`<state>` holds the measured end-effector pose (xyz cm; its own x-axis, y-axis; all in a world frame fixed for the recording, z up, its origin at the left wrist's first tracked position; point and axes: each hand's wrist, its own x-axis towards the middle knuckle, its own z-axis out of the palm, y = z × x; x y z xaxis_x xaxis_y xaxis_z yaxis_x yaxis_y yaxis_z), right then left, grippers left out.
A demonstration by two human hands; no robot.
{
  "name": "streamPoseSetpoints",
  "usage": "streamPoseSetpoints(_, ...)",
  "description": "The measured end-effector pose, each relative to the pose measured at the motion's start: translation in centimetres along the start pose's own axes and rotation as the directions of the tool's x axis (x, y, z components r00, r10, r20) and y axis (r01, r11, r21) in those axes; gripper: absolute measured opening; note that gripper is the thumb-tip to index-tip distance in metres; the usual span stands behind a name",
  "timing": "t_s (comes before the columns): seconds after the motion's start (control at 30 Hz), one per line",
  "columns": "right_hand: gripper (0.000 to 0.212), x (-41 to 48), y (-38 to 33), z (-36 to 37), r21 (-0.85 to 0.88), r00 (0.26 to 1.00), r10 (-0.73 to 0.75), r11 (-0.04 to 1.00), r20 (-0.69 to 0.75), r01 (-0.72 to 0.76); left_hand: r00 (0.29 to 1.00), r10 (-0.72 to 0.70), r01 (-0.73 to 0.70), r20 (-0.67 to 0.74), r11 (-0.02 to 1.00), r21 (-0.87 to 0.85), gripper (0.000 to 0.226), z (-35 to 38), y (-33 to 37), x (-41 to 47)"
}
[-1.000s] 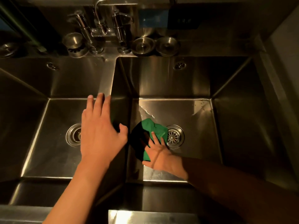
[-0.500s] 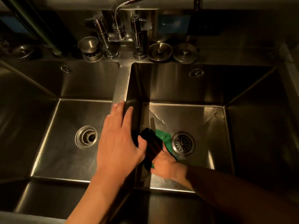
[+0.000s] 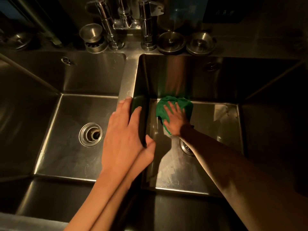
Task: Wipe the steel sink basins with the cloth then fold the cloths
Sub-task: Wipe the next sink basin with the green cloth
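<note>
**Green cloth pressed to back of steel sink**

Green cloth (image 3: 173, 104) lies bunched just right of centre frame, on the floor of the right-hand basin (image 3: 216, 80) where it meets the rear wall. The right hand (image 3: 175, 120) presses flat on it, fingers spread, grip wide. The left hand (image 3: 126, 130) rests on the steel divider (image 3: 128, 75) between the basins, fingers straight, thumb dipping toward the right-hand basin, its grip wide and holding nothing. The right forearm partly hides one drain (image 3: 186, 147). The left-hand basin (image 3: 58, 147) shows its own drain (image 3: 91, 134). Taps (image 3: 146, 22) and strainer plugs (image 3: 171, 41) line the top of the frame.
</note>
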<state>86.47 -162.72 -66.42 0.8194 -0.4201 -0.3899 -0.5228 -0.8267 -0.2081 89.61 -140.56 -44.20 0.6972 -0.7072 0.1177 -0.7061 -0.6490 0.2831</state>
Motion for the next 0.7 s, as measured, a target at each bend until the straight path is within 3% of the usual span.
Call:
streamPoseSetpoints(0.13,0.078,-2.8,-1.6,1.7,0.041,0.999,-0.011,0.999,0.042,0.010,1.000,-0.005,0.005,0.016,1.000,-0.004,0.077,-0.2,0.0,-0.1)
streamPoseSetpoints(0.23,0.075,-8.4,-2.6,4.1,0.347,0.988,-0.154,0.928,0.035,0.132,1.000,0.005,-0.004,0.018,0.999,-0.031,0.074,-0.3,0.1,-0.1)
streamPoseSetpoints(0.33,0.069,-14.6,-2.3,7.3,0.156,0.929,-0.370,0.918,0.009,0.365,1.000,-0.009,0.010,0.018,0.999,-0.051,0.077,-0.6,0.2,-0.1)
streamPoseSetpoints(0.43,0.083,-18.9,-0.6,9.7,-0.013,0.829,-0.532,0.840,0.171,0.542,1.000,-0.006,0.007,0.020,0.998,-0.058,0.075,-0.7,0.2,0.0)
streamPoseSetpoints(0.53,0.086,-19.4,0.3,10.1,-0.078,0.776,-0.583,0.785,0.243,0.614,0.999,-0.012,0.014,0.034,0.999,-0.049,0.075,-0.8,0.0,-0.2)
streamPoseSetpoints(0.63,0.072,-17.9,0.7,8.8,-0.003,0.710,-0.659,0.732,0.247,0.681,0.999,-0.009,0.011,0.043,0.999,-0.051,0.075,-0.8,0.1,-0.2)
streamPoseSetpoints(0.7,0.062,-16.2,1.0,7.2,-0.066,0.656,-0.719,0.661,0.230,0.747,0.999,-0.011,0.013,0.045,0.999,-0.052,0.074,-0.8,0.2,-0.2)
